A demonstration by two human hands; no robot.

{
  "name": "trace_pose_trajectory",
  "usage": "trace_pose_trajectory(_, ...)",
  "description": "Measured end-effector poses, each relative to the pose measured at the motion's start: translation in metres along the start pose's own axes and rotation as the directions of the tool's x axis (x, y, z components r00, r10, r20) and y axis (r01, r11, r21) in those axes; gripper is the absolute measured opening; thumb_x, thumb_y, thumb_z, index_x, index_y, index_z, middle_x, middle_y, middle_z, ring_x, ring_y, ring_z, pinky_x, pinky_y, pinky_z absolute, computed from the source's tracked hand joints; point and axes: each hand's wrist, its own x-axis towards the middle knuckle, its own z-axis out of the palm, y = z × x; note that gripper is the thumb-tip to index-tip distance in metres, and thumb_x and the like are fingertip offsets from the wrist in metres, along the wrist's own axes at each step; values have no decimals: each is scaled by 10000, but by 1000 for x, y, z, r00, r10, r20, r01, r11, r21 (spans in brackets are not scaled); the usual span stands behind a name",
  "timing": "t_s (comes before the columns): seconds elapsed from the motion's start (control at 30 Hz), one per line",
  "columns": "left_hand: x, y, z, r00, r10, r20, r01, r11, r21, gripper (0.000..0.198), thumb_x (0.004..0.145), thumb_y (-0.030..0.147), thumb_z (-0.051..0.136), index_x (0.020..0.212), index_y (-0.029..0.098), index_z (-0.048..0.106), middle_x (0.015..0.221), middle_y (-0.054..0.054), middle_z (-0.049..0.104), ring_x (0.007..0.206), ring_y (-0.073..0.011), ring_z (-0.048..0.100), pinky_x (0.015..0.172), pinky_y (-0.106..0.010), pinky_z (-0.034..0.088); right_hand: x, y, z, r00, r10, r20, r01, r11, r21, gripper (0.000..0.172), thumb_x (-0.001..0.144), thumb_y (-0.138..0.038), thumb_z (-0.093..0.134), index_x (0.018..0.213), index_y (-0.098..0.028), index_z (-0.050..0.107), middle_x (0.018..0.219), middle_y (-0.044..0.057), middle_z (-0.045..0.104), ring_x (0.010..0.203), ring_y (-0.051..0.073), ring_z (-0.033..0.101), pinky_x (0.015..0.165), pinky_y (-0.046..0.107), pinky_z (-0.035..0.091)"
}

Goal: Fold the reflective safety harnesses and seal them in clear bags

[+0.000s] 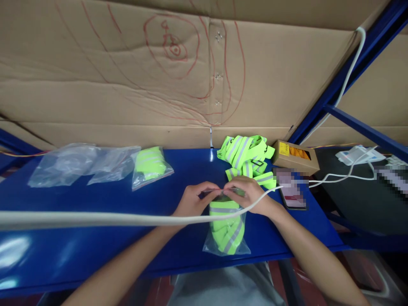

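Both of my hands pinch the top edge of a clear zip bag point(208, 246) near the table's front edge. Inside it lies a folded neon-yellow reflective strap point(227, 229) with grey stripes. My left hand point(194, 197) grips the bag's left top edge between thumb and fingers. Close beside it, my right hand point(247, 193) pinches the same edge on the right. Just beyond the right hand is a loose heap of neon-yellow reflective straps point(244, 151) with a dark buckle.
A filled bag point(149, 163) and flat clear bags point(70, 163) lie at the back left. A cardboard box point(296, 157) and a phone point(290, 189) are at the right. A white cable point(127, 219) crosses before my hands. Cardboard point(127, 63) lines the back.
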Motion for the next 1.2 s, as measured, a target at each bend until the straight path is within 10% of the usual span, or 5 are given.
trace_pose_trajectory(0.17,-4,0,0,999,6,41,-8,998,59,244,937,380,644,894,180,778,826,-21,785,749,-148,708,700,-212,504,0,-3,-1,998,-58,29,60,995,-78,147,994,-246,607,925,-182,720,817,55,713,747,175,637,713,306,451)
trace_pose_trajectory(0.53,26,-12,-49,909,-145,392,174,984,-40,373,904,451,683,1119,156,761,934,-64,778,689,-137,660,644,-229,538,2,17,-34,926,323,197,-356,921,162,172,907,-343,696,900,-176,738,773,19,712,685,141,621,607,238,447)
trace_pose_trajectory(0.77,33,-14,-71,931,-76,356,98,994,-45,388,921,446,664,1177,161,720,1018,-109,795,846,-183,733,722,-257,578,-1,27,-39,934,276,227,-318,932,176,212,947,-379,638,980,-180,704,893,52,726,794,172,655,736,291,516)
trace_pose_trajectory(1.2,28,-15,-56,918,-120,378,110,993,48,406,883,527,686,981,138,750,880,-75,744,783,-180,653,706,-259,501,-1,18,-36,960,238,146,-257,957,133,140,925,-302,647,1018,-199,630,901,17,635,809,153,581,758,278,482)
